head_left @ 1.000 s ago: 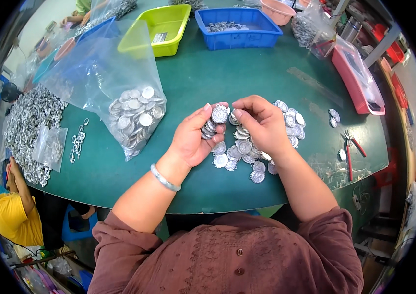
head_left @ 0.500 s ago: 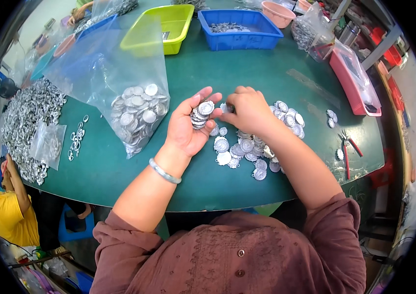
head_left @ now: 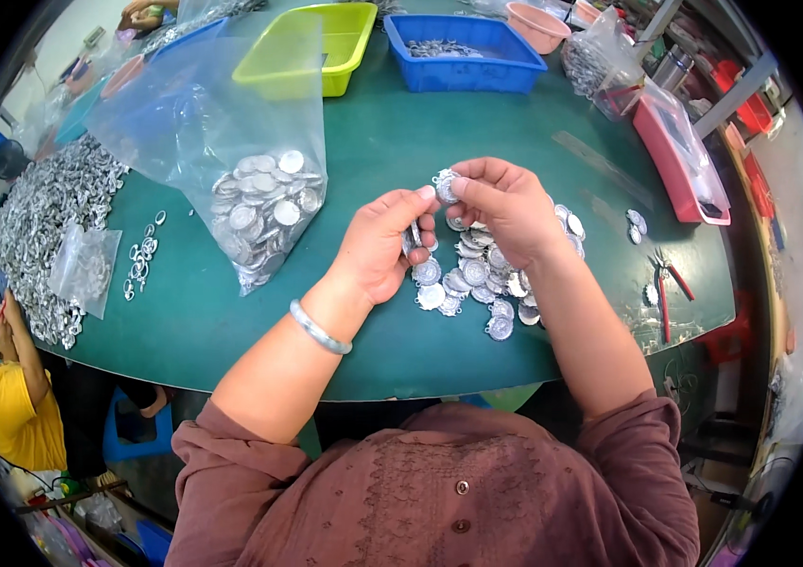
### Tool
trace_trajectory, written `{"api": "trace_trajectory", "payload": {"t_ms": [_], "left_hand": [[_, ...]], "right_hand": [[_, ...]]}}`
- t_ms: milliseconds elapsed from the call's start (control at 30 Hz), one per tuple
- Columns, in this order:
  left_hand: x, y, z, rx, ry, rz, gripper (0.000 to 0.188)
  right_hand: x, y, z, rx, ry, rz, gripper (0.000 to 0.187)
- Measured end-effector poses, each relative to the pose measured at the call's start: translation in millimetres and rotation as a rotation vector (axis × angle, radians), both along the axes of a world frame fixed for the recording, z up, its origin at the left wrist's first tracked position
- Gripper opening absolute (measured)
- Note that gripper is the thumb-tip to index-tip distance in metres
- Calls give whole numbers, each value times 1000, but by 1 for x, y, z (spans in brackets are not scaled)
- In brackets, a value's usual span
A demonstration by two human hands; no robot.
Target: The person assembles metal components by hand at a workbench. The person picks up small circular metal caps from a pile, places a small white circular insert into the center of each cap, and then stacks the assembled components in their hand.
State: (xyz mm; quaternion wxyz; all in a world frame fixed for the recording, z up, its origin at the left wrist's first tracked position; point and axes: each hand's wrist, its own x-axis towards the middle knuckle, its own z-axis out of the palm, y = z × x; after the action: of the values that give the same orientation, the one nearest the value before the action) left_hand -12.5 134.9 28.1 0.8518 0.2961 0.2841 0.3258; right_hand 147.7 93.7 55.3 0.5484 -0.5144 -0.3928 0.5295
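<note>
Between the thumb and fingers of my right hand is a round silver medallion with a scalloped rim. My left hand, a pale bangle on its wrist, curls around a small stack of medallions, seen edge-on and partly hidden by the fingers. Its thumb tip comes close to the medallion in my right hand; I cannot tell whether they touch. Below both hands a loose pile of silver medallions lies on the green table. A clear plastic bag to the left holds many similar discs.
Far left is a heap of small silver parts with a small clear bag on it. Red-handled pliers lie at right near a pink tray. Green and blue basins stand at the back. A person in yellow sits lower left.
My left hand has turned from palm-up to closed around its stack. My right hand has lifted and turned, now showing a medallion at its fingertips. The view has shifted slightly.
</note>
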Motion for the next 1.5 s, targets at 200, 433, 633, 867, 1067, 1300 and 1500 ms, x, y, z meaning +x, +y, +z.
{"api": "trace_trajectory", "payload": {"t_ms": [200, 433, 633, 867, 1067, 1300, 1500], "left_hand": [[0, -4, 0, 129, 40, 5, 14], [4, -8, 2, 73, 37, -3, 17], [3, -5, -4, 44, -108, -63, 20], [1, -3, -6, -89, -211, -90, 24], [3, -2, -7, -61, -240, -120, 26], [3, -3, -10, -84, -246, -160, 30], [1, 1, -18, -143, -197, -132, 22]], "right_hand": [[-12, -17, 3, 26, 112, -61, 23], [-10, -24, -8, 108, -39, -81, 20], [-18, -28, -11, 423, -493, -79, 30], [-18, -36, -10, 462, -371, -24, 36], [-15, -43, -12, 444, -314, -2, 34], [-7, -60, -16, 439, -367, -77, 30], [-14, -109, -17, 548, -837, -111, 28]]}}
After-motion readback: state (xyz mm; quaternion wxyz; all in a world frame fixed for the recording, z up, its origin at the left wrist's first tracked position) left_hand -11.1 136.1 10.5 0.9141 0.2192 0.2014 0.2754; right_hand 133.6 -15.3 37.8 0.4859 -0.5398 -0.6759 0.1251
